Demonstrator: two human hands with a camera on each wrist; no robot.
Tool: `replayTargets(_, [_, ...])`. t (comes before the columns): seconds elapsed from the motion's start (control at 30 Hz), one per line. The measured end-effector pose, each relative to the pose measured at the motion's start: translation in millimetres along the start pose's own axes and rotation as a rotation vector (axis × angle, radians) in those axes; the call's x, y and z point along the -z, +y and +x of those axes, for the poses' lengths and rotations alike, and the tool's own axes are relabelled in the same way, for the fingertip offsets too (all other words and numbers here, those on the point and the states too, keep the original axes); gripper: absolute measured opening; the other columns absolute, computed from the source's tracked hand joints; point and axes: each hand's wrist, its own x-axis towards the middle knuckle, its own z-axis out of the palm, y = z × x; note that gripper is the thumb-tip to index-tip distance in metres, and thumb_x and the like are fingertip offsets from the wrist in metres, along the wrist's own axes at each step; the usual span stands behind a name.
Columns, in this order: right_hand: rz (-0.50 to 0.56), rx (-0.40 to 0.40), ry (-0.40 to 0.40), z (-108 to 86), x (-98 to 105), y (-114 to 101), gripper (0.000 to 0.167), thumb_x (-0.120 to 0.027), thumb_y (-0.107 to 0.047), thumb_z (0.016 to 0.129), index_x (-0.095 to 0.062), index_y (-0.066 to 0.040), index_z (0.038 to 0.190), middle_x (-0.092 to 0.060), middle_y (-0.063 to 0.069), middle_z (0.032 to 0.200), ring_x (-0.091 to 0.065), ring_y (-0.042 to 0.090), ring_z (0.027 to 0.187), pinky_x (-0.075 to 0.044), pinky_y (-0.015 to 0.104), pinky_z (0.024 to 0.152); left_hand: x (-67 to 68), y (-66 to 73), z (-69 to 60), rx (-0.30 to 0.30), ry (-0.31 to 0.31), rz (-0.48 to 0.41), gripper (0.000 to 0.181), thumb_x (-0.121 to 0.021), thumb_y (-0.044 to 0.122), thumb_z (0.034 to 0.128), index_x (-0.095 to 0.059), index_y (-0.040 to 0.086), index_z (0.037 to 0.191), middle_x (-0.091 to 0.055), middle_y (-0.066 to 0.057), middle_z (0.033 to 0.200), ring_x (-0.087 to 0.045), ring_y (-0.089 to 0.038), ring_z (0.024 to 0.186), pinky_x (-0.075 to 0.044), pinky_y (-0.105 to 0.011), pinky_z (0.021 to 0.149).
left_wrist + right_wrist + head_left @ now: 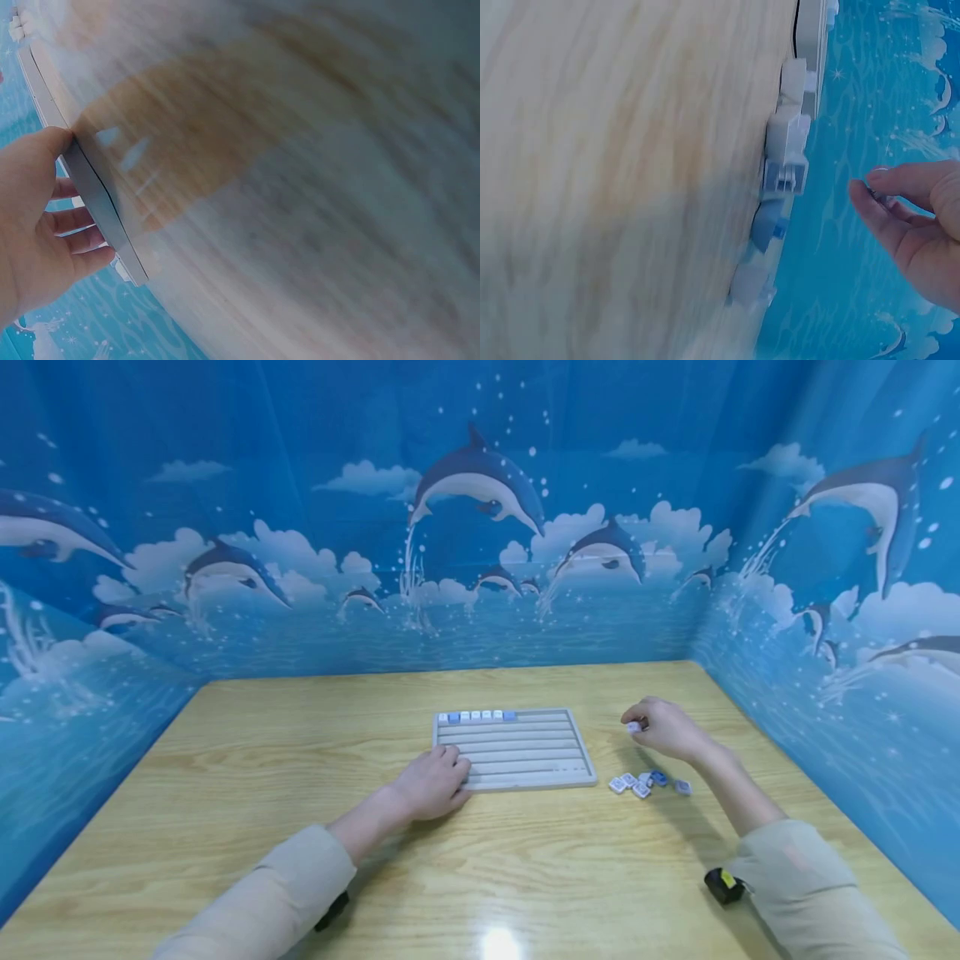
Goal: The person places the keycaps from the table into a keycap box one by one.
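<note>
- The left hand (433, 782) grips the near left part of a pale grey, rectangular, ridged plastic tray (525, 757), its thumb against the near edge and its fingers curled over the top.
- The tray lies flat near the middle of a light wood-grain table (225, 760), its long sides running left to right.
- Seven small, square plastic keycaps (476, 716) stand side by side in the tray's farthest row, from its left end to past the middle; the second and the seventh are blue, the others white.
- The right hand (670, 729) pinches a single small white keycap (633, 727) between thumb and fingers, raised above the table to the right of the tray.
- Nearer the person than that hand, a loose cluster of white keycaps (641, 789) and a darker blue keycap (658, 777) lies on the table just beside the tray's right edge.
- One pale keycap (682, 787) lies slightly apart, right of the cluster.
- Blue curtains (337, 443) printed with dolphins and clouds surround the table's far side and ends.
</note>
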Motion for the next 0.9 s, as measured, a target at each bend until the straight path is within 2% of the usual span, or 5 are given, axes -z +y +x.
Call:
replayTargets(0.23, [-0.009,0.031,0.042,3.7,-6,-10,0.021,-0.063,0.004,0.076,-0.066,0.006,0.096,-0.062,0.016,0.09,-0.059,0.026,0.077,-0.048,0.041,0.07,-0.9,-0.2,0.9,-0.001,-0.004,0.002,0.027,-0.054,0.036,0.0924,-0.051,0.009,0.09,-0.044,-0.006,0.087,-0.044,-0.02,0.08,-0.042,-0.035,0.069])
replayTargets(0.4, [0.024,0.056,0.054,5.1,-10,-16,0.019,-0.061,0.005,0.077,-0.066,0.005,0.096,-0.06,0.015,0.09,-0.057,0.022,0.074,-0.047,0.037,0.068,-1.5,-0.4,0.7,-0.003,-0.007,0.003,0.027,-0.053,0.036,0.0926,-0.05,0.009,0.09,-0.044,-0.006,0.087,-0.043,-0.02,0.08,-0.042,-0.034,0.069])
replayTargets(0.53, [0.064,0.043,0.061,7.9,-11,-21,0.021,-0.06,0.006,0.079,-0.065,0.005,0.099,-0.058,0.015,0.094,-0.056,0.023,0.077,-0.048,0.037,0.069,-0.3,-0.4,0.0,-0.006,-0.003,-0.004,0.027,-0.054,0.035,0.0923,-0.05,0.009,0.089,-0.044,-0.006,0.087,-0.043,-0.02,0.08,-0.042,-0.034,0.069])
replayTargets(0.73, [0.131,0.016,0.05,14.6,-14,-26,0.025,-0.062,0.009,0.078,-0.061,0.01,0.103,-0.058,0.023,0.1,-0.063,0.029,0.081,-0.052,0.034,0.07,0.0,0.1,-0.5,-0.003,-0.007,-0.006,0.026,-0.054,0.036,0.0923,-0.051,0.01,0.089,-0.044,-0.005,0.087,-0.043,-0.02,0.079,-0.042,-0.034,0.068])
replayTargets(0.9, [0.129,-0.015,0.02,22.1,-18,-29,0.025,-0.066,0.001,0.08,-0.062,0.008,0.104,-0.062,0.021,0.1,-0.064,0.027,0.081,-0.052,0.034,0.07,0.3,0.5,-0.1,0.004,-0.007,-0.01,0.026,-0.054,0.035,0.0923,-0.05,0.01,0.088,-0.044,-0.005,0.086,-0.042,-0.02,0.079,-0.042,-0.034,0.068])
